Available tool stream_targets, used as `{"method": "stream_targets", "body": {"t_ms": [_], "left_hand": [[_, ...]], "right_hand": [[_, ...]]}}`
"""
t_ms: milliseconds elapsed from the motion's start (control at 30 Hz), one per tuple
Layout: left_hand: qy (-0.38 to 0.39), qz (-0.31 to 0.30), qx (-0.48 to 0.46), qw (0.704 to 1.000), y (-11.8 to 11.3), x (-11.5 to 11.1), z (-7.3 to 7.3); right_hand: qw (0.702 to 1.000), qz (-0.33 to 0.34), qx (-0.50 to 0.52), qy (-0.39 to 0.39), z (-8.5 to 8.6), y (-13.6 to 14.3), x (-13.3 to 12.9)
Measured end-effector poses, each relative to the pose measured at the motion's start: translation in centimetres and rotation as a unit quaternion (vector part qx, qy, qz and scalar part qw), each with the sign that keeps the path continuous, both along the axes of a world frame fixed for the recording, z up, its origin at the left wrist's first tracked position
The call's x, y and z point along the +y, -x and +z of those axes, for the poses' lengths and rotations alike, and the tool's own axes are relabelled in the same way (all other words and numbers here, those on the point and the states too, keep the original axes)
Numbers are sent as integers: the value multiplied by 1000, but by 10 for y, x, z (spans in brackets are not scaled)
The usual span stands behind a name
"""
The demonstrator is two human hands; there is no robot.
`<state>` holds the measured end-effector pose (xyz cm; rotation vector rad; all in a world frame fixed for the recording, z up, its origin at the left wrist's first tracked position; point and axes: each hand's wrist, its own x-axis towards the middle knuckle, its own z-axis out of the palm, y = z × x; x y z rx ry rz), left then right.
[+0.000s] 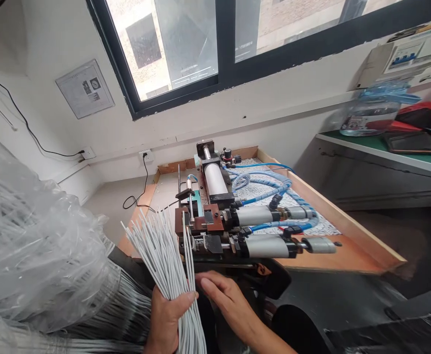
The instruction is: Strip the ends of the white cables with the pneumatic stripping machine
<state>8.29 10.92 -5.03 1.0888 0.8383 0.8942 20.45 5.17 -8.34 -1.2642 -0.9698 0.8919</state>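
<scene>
A thick bundle of light grey wires (164,260) stands at the lower middle, its ends fanned out toward the upper left. My left hand (169,312) is wrapped round the bundle, thumb across its front. A few wires lean apart from the rest at the bundle's right side, in front of the machine. My right hand (225,297) is just right of these wires, thumb and fingers drawn together near them; whatever lies between its fingertips is too small to make out. Beyond the bundle sits a pneumatic machine (213,221) with silver cylinders and blue hoses.
Plastic-wrapped wire bundles (46,246) fill the left side. The machine stands on a wooden bench (348,255) with a raised rim. At the right, a green shelf (370,147) holds a plastic jar (370,115) and a phone (415,142). A window is above.
</scene>
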Motion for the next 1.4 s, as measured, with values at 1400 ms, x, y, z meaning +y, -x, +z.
{"method": "stream_targets", "body": {"t_ms": [1400], "left_hand": [[61, 35, 15, 997, -3, 5, 1]], "right_hand": [[936, -54, 346, 49, 19, 14, 18]]}}
